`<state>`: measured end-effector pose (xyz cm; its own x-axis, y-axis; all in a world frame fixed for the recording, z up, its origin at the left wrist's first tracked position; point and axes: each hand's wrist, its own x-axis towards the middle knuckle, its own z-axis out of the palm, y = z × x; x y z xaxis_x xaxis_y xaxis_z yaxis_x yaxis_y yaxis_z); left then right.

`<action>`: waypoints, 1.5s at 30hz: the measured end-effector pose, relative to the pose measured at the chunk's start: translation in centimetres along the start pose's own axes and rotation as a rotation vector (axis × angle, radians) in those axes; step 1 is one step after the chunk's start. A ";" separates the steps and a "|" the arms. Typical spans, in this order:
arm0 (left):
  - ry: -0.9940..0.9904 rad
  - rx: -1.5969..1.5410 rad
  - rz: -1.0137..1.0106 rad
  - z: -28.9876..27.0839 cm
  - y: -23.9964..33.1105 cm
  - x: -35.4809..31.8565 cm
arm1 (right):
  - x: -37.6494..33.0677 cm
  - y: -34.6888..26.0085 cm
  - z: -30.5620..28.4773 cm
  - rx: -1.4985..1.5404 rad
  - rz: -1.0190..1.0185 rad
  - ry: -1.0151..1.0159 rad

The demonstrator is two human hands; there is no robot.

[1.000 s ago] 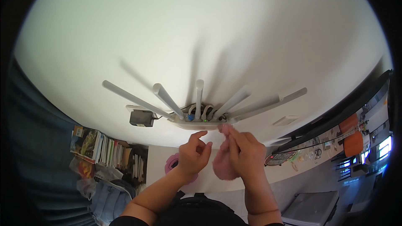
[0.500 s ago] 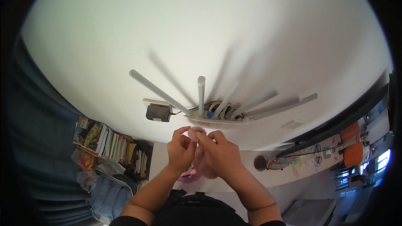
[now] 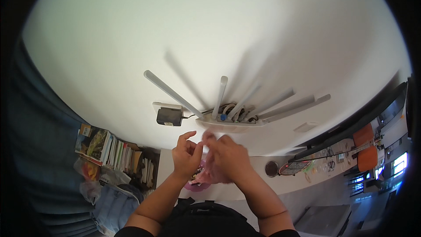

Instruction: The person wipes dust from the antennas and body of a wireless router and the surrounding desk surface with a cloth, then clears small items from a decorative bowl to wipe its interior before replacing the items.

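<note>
A fuzzy pink cloth (image 3: 213, 166) hangs from my right hand (image 3: 232, 156), whose fingers are closed on its upper end. The top of the cloth is smeared by motion. Just left of it is my left hand (image 3: 187, 156), with its index finger stretched up and its thumb apart from it. The thumb tip is close to the cloth; whether it touches cannot be told. Below and partly behind the cloth, a purple dish (image 3: 196, 188) with small things in it rests on the white tabletop (image 3: 258, 184). In front of my hands, a white router (image 3: 237, 123) with several antennas is at the wall.
A black power adapter (image 3: 169, 116) is plugged into the wall socket left of the router. Books (image 3: 115, 149) and a blue backpack (image 3: 116, 206) are at the left. On the right are a round brown container (image 3: 271, 169), a racket (image 3: 293, 167) and a dark screen (image 3: 351, 138).
My left hand has come off the cloth and its index finger has straightened. The cloth has shifted with my right hand, showing more of the purple dish. The view has moved slightly.
</note>
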<state>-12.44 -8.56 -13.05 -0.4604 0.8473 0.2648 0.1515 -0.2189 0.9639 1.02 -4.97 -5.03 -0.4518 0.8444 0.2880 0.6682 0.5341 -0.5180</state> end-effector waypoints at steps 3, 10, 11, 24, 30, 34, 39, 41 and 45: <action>-0.004 0.003 -0.016 -0.2 0.3 0.1 | -0.6 0.0 -1.0 0.121 -0.062 0.135; -0.063 -0.030 -0.033 0.8 0.9 0.3 | 0.6 -1.2 -2.6 -0.055 -0.034 0.543; -0.073 -0.026 -0.018 1.0 1.1 0.3 | 0.2 -1.1 -3.0 -0.126 0.041 0.445; -0.145 0.045 0.056 2.6 2.1 0.1 | 1.1 0.2 -3.3 -0.229 0.132 0.274; -0.111 0.050 0.069 2.3 2.0 0.3 | -1.9 1.3 -7.9 0.059 0.080 0.284; -0.157 -0.020 0.051 2.3 2.4 0.1 | -2.0 4.7 -10.0 0.301 0.135 0.459; -0.245 -0.167 0.008 4.1 3.9 -0.5 | -2.5 5.4 -9.4 0.378 0.028 0.209; -0.235 -0.158 0.072 4.9 3.6 -0.5 | -2.9 5.9 -9.0 0.372 0.098 0.100; -0.287 -0.087 -0.023 4.9 3.5 -0.4 | -2.7 7.1 -13.3 0.391 0.070 0.319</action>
<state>-7.48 -7.31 -9.87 -0.1946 0.9521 0.2360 0.0630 -0.2279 0.9716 14.87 -2.90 1.21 -0.1699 0.8809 0.4417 0.3915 0.4716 -0.7901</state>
